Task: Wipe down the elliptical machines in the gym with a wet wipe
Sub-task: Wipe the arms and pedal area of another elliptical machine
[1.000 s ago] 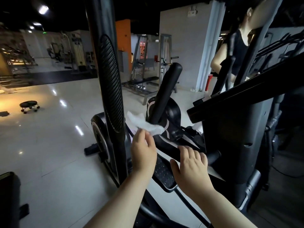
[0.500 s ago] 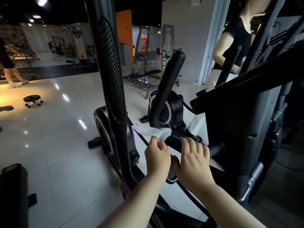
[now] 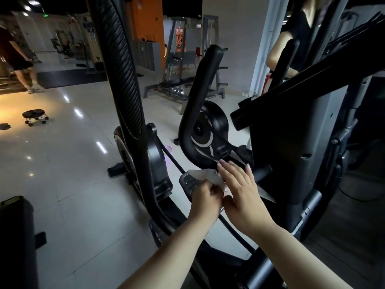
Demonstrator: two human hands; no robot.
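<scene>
Gripping the wipe [image 3: 209,176] as you do, bunched in the curled fingers of your left hand [image 3: 205,197], gives you only a small patch of damp cloth to work with, so I judge you would do well to spread it flatter before the next pass. Your right hand [image 3: 239,187] lies open over it, fingers straight and close together, the tips reaching toward the low bend of the black handle [image 3: 198,97]; use that flat palm to press the cloth against the bar and draw it along in one long stroke, not in dabs. Wrap the cloth round the tube if you can, since the far side of a rounded bar is easily missed. The wipe sits low on the elliptical [image 3: 291,159], between your two hands, just above the studded pedal [image 3: 187,182], with its left corner hanging over the pedal's inner edge. It looks white, thin and crumpled, folded on itself in soft creases. Whether it is wet enough I cannot tell from here. The machine's black surfaces are dim, so dust will be hard to spot; go by coverage.
</scene>
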